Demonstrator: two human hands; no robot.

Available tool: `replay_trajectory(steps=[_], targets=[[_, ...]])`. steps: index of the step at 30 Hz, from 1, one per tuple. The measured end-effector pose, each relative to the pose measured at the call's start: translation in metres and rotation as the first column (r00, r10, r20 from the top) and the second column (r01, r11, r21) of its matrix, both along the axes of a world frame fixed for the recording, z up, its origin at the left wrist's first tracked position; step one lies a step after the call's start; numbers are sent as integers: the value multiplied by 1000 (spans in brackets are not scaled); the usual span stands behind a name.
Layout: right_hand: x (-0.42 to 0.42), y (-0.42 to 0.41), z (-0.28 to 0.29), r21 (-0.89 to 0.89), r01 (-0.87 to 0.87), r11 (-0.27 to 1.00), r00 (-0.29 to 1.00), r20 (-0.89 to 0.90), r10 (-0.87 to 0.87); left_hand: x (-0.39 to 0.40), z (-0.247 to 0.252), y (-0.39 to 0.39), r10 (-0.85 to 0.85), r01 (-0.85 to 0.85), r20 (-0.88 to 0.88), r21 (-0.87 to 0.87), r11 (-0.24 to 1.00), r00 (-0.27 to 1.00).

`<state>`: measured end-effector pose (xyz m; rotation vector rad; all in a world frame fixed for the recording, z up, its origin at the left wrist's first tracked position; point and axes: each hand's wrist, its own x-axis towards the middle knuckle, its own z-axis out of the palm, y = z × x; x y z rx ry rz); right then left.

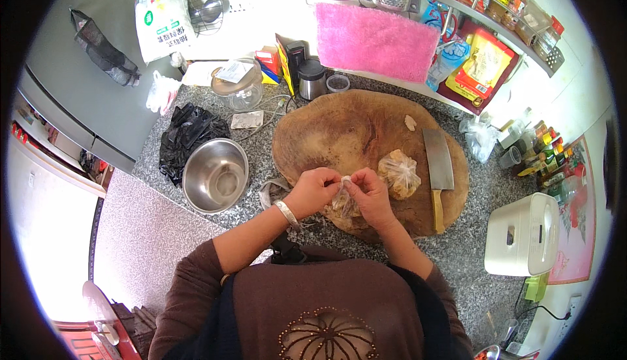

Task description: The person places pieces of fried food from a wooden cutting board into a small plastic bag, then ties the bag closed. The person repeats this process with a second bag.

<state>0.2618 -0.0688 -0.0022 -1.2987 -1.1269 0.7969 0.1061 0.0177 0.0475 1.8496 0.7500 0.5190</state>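
Note:
My left hand and my right hand pinch the gathered neck of a clear plastic bag with yellowish-brown food in it. The bag is over the near edge of a round wooden chopping board; its underside is partly hidden by my hands. To the right of my right hand lies a second filled plastic bag, closed at the top. A cleaver with a wooden handle rests along the board's right side. A small pale piece lies near the board's far edge.
Left of the board stand a steel bowl and a crumpled black plastic bag. A glass jar and a steel container are behind. A white rice cooker stands right, with bottles beyond it. A pink towel hangs at the back.

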Motion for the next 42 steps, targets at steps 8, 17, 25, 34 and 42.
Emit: replay_trajectory(steps=[8, 17, 25, 34, 42], targets=[[-4, -4, -1, 3, 50, 999, 997, -65, -50, -1, 14, -1, -94, 74, -54, -300, 951, 994], [0, -12, 26, -76, -157, 985, 962, -237, 136, -4, 3, 4, -13, 24, 30, -411, 911, 999], [-1, -13, 14, 97, -35, 995, 936, 351, -1, -3, 5, 7, -2, 10, 16, -541, 841, 1000], [-8, -17, 33, 335, -35, 941, 662, 714, -230, -5, 4, 12, -105, 61, -50, -541, 839, 993], [-8, -21, 35, 314, 42, 948, 585, 762, -279, -4, 3, 4, -90, 120, -111, 310, 943, 990]])
